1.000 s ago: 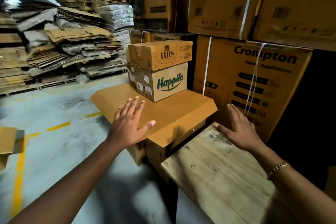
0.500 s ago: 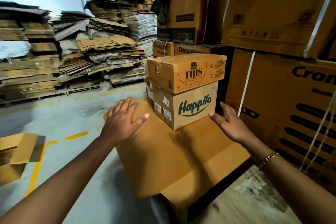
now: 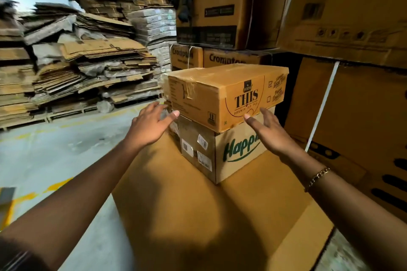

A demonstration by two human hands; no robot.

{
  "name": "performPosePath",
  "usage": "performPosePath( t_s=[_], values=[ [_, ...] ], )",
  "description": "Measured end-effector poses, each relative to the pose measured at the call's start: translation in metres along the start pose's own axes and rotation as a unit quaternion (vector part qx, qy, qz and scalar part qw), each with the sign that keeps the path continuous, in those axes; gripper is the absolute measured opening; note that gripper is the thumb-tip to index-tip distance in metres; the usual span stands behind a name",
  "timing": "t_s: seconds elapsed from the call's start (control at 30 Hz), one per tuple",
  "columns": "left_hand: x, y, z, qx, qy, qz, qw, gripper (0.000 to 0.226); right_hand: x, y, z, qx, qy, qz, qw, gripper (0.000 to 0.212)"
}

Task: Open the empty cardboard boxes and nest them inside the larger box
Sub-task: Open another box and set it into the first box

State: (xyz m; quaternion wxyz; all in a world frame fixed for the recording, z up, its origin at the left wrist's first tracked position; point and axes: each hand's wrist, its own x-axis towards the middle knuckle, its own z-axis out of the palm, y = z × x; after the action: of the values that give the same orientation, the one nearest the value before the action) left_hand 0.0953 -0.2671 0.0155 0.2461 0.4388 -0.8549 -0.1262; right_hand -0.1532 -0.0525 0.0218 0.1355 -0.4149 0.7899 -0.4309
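A small box marked "THIS" sits in the middle of the frame, taped along its top, stacked on a second small box printed with green "Happilo" lettering and stuck with labels on its left face. Both rest on the closed top of a larger plain box that fills the lower centre of the frame.

The left hand is at the left lower corner of the top box, fingers spread, the thumb tip right at the box's bottom edge; whether it presses the cardboard cannot be told. The right hand is in front of the right part of the same box's front face, over the seam between the two small boxes, palm open and fingers loosely spread, holding nothing. A gold chain bracelet circles the right wrist.

Big strapped cartons, some marked "Crompton", are stacked behind and along the right of the frame. In the upper left, heaps of flattened cardboard lie on the grey floor, which has yellow paint marks.
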Motion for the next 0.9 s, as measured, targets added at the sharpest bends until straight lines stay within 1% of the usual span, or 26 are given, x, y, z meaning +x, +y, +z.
performPosePath(
  t_s=[0.07,0.13,0.17,0.23,0.27,0.3,0.4,0.43,0.47,0.5,0.53,0.57,0.63,0.67,0.7,0.83,0.9],
  values=[
    [0.051,-0.021,0.004,-0.050,-0.015,-0.006,0.999,0.087,0.030,-0.011,0.018,0.091,0.012,0.066,0.994,0.101],
    [0.097,-0.035,0.007,-0.104,-0.029,-0.016,0.994,0.095,0.054,-0.021,0.035,0.169,0.022,0.122,0.978,0.109],
    [0.122,-0.041,0.008,-0.124,-0.038,-0.016,0.991,0.094,0.069,-0.026,0.044,0.193,0.032,0.142,0.970,0.109],
    [0.168,-0.047,0.012,-0.152,-0.057,-0.011,0.987,0.083,0.094,-0.038,0.058,0.228,0.061,0.176,0.956,0.110],
    [0.187,-0.049,0.012,-0.168,-0.063,-0.011,0.984,0.081,0.102,-0.044,0.062,0.240,0.071,0.190,0.949,0.111],
    [0.208,-0.050,0.015,-0.187,-0.069,-0.010,0.980,0.086,0.113,-0.049,0.066,0.249,0.086,0.201,0.944,0.112],
    [0.272,-0.059,0.026,-0.241,-0.093,-0.041,0.965,0.110,0.137,-0.063,0.073,0.265,0.104,0.244,0.927,0.111],
    [0.289,-0.062,0.032,-0.260,-0.102,-0.046,0.959,0.116,0.141,-0.068,0.075,0.265,0.098,0.254,0.925,0.109],
    [0.308,-0.066,0.040,-0.283,-0.117,-0.058,0.950,0.122,0.146,-0.071,0.075,0.262,0.092,0.260,0.925,0.103],
    [0.321,-0.067,0.048,-0.305,-0.129,-0.065,0.941,0.123,0.148,-0.075,0.076,0.259,0.089,0.265,0.925,0.091],
    [0.328,-0.067,0.053,-0.333,-0.139,-0.068,0.930,0.118,0.150,-0.079,0.076,0.258,0.085,0.269,0.924,0.077],
    [0.328,-0.063,0.054,-0.358,-0.144,-0.073,0.920,0.108,0.151,-0.081,0.075,0.260,0.083,0.275,0.922,0.066],
    [0.320,-0.057,0.055,-0.413,-0.152,-0.096,0.893,0.085,0.152,-0.083,0.076,0.261,0.084,0.286,0.918,0.059],
    [0.320,-0.057,0.056,-0.429,-0.161,-0.108,0.882,0.077,0.152,-0.084,0.077,0.262,0.088,0.290,0.916,0.058],
    [0.320,-0.057,0.057,-0.435,-0.172,-0.110,0.877,0.075,0.151,-0.085,0.079,0.265,0.092,0.293,0.914,0.056],
    [0.319,-0.060,0.049,-0.448,-0.226,-0.095,0.860,0.090,0.138,-0.081,0.074,0.274,0.091,0.293,0.912,0.038],
    [0.311,-0.055,0.044,-0.448,-0.236,-0.078,0.859,0.095,0.127,-0.076,0.072,0.287,0.098,0.287,0.909,0.034]
  ],
)
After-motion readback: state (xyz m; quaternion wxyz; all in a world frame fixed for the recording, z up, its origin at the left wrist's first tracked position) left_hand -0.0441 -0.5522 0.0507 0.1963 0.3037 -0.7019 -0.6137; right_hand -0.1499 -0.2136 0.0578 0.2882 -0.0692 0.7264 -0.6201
